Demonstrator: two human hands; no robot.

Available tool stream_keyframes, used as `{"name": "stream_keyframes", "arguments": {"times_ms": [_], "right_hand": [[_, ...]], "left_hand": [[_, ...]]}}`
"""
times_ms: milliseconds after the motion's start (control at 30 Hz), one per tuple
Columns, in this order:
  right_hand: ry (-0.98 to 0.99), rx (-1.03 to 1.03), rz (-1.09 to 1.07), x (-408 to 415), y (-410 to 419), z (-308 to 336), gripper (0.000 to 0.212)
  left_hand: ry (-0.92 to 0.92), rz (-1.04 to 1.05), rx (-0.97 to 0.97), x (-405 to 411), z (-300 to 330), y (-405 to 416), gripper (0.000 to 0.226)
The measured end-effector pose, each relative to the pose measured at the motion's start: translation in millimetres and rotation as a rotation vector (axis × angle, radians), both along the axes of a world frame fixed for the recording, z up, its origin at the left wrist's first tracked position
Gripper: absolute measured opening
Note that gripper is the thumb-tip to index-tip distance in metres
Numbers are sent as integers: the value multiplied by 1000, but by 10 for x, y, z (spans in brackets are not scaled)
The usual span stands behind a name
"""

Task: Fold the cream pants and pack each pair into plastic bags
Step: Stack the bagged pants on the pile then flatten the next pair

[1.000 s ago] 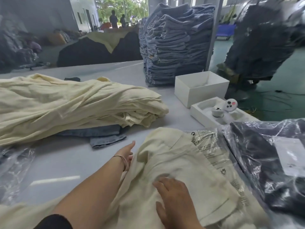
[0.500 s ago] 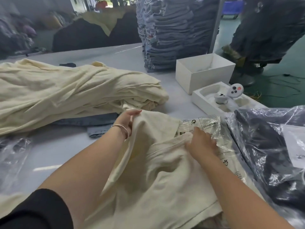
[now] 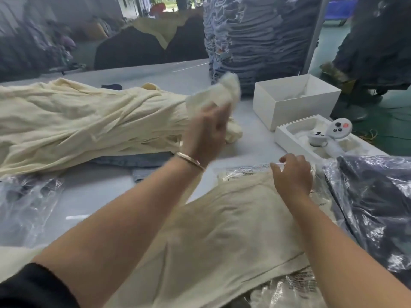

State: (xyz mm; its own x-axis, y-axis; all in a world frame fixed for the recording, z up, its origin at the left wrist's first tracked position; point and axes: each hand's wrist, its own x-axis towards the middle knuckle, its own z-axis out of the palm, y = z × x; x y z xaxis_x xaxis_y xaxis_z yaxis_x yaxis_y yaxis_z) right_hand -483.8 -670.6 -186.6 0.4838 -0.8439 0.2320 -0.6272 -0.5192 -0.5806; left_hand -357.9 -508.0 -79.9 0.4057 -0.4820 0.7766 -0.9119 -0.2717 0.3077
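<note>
Left hand (image 3: 206,132) raised over table (image 3: 115,192), fingers clamped on blurred cream cloth (image 3: 219,93). Right hand (image 3: 292,174) on pants (image 3: 222,230), fingers pinching bag (image 3: 246,171) edge beneath.

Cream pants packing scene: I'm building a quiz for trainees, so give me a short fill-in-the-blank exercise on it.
1. The left hand lifts a bunch of ____ fabric above the table.
2. The right hand pinches the edge of a clear ____ bag beside the folded pants.
3. The bracelet sits on the ____ wrist.
4. The open white box stands beside a tall stack of ____ jeans.

Missing words: cream; plastic; left; blue
</note>
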Motion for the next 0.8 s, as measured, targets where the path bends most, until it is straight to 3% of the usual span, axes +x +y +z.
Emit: {"name": "stream_keyframes", "arguments": {"times_ms": [33,100,133,167,233,300,333,400,467,567,667,800], "right_hand": [[-240,172,-18,-37,-26,52,32],[-698,824,-25,-185,-19,251,55],[-737,1023,-18,-284,-41,283,65],[-622,1051,14,-364,-55,282,67],[-205,775,99,-491,-21,198,48],[97,457,126,-572,70,33,30],[145,369,122,-591,111,-37,34],[113,253,100,-630,197,-77,55],[30,186,85,-666,229,-72,64],[-94,138,38,-682,265,-7,57],[-66,107,13,-692,316,64,47],[168,38,6,-717,326,107,35]], "left_hand": [[-52,-57,116,-200,-168,-66,23],[-22,-167,414,-614,-563,-136,40],[5,-195,595,-782,-786,-128,50],[24,-201,775,-912,-985,-99,62],[53,-163,976,-1065,-1275,57,76],[-17,-73,923,-1088,-1420,292,74],[-72,-25,821,-1068,-1471,433,71],[-109,74,658,-964,-1544,760,59],[-102,242,632,-809,-1621,1172,48],[42,473,731,-673,-1656,1861,33],[241,581,816,-590,-1562,2414,18],[452,437,613,-603,-1426,2822,30]]}}
